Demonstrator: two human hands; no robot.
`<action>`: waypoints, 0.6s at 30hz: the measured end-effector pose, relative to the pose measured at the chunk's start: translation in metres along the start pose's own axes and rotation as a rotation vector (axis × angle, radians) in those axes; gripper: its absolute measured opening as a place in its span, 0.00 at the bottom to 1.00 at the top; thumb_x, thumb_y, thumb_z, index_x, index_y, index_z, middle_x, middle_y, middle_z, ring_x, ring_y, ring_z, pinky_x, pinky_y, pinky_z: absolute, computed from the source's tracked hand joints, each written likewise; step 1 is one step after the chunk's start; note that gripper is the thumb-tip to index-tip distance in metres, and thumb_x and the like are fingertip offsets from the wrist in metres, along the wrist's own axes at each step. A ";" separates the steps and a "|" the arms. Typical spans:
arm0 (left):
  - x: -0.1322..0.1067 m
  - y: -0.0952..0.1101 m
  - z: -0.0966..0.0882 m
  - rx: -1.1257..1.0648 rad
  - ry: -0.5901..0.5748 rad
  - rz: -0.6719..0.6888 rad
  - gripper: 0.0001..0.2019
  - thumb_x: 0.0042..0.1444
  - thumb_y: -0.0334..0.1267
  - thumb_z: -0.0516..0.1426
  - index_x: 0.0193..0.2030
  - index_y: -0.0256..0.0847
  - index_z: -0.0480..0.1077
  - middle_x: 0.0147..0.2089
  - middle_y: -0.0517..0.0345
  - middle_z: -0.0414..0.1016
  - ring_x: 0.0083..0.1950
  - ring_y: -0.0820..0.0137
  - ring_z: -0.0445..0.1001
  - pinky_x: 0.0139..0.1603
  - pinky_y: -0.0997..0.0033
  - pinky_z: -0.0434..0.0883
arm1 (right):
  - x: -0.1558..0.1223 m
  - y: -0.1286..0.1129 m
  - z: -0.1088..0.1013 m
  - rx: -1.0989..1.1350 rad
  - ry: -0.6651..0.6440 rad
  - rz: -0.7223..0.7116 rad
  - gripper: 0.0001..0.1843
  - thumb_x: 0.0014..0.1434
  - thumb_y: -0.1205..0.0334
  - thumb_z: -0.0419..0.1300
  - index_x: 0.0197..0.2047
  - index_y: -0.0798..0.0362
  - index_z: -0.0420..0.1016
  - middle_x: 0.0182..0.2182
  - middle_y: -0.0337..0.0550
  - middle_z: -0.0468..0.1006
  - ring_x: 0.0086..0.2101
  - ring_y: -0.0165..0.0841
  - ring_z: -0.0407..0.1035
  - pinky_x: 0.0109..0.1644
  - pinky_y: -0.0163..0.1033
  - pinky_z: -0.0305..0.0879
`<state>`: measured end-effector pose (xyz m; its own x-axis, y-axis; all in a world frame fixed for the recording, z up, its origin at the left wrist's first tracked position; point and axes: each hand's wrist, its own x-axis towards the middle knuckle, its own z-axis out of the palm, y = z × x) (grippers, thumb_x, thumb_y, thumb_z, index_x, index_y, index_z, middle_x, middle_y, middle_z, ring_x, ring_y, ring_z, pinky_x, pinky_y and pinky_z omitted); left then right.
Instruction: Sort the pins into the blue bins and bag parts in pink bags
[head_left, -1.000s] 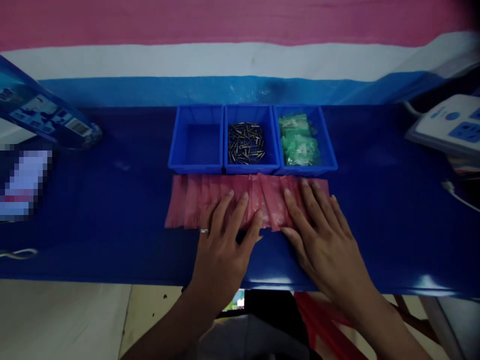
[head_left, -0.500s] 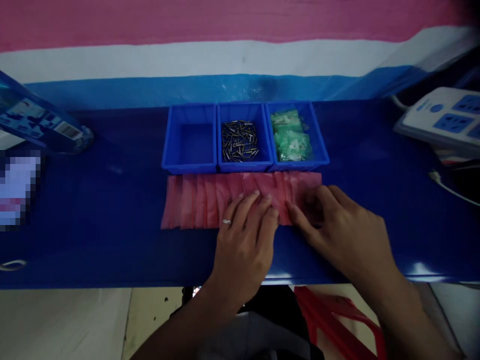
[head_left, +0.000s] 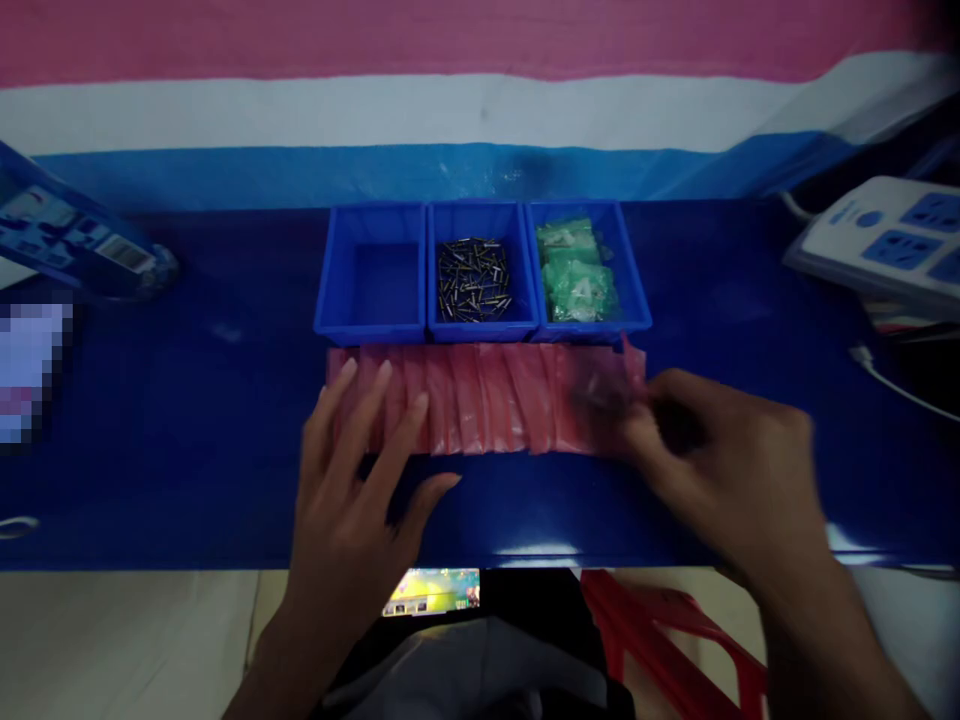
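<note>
A row of overlapping pink plastic bags [head_left: 480,395] lies on the blue table [head_left: 187,420] in front of three blue bins. My left hand [head_left: 352,490] is open, fingers spread, its tips resting on the left end of the row. My right hand [head_left: 720,465] is at the right end, blurred by motion, its fingers curled on the end bag [head_left: 607,385], which looks slightly lifted. The left bin [head_left: 373,275] is empty, the middle bin [head_left: 478,275] holds small metal pins, and the right bin [head_left: 581,270] holds green packets.
A white power strip [head_left: 877,240] with a cable sits at the right. A blue packaged item [head_left: 67,240] lies at the far left. A lit phone screen [head_left: 435,592] shows below the table edge, next to a red stool [head_left: 675,650].
My left hand slid from the middle of the bag row to its left end and spread open. My right hand moved right to the end bag and curled its fingers on it.
</note>
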<state>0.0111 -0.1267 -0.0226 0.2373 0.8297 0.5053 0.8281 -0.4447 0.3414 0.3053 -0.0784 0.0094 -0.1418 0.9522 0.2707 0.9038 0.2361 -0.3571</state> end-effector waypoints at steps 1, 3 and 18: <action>0.005 0.007 -0.007 -0.072 0.029 -0.043 0.25 0.69 0.44 0.66 0.69 0.42 0.73 0.73 0.41 0.72 0.80 0.43 0.65 0.79 0.34 0.69 | 0.002 -0.005 -0.008 0.095 0.008 -0.014 0.15 0.66 0.56 0.60 0.28 0.52 0.73 0.18 0.35 0.69 0.18 0.26 0.60 0.26 0.36 0.54; 0.018 0.016 -0.018 -0.308 -0.049 -0.119 0.26 0.72 0.50 0.63 0.72 0.44 0.70 0.70 0.46 0.76 0.74 0.52 0.74 0.75 0.46 0.77 | 0.010 -0.017 -0.022 0.393 -0.064 -0.076 0.13 0.66 0.63 0.63 0.28 0.51 0.72 0.18 0.31 0.70 0.17 0.23 0.58 0.24 0.34 0.57; 0.140 -0.063 -0.030 -1.102 -0.702 -0.094 0.30 0.60 0.50 0.74 0.66 0.46 0.74 0.40 0.62 0.87 0.29 0.70 0.84 0.27 0.78 0.82 | 0.106 -0.033 -0.013 1.189 -0.170 -0.185 0.17 0.60 0.65 0.68 0.49 0.51 0.67 0.23 0.20 0.76 0.15 0.16 0.57 0.23 0.27 0.45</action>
<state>-0.0230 0.0072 0.0505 0.6909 0.7218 0.0407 0.0875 -0.1394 0.9864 0.2658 0.0118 0.0610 -0.3610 0.8776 0.3153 -0.0572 0.3166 -0.9468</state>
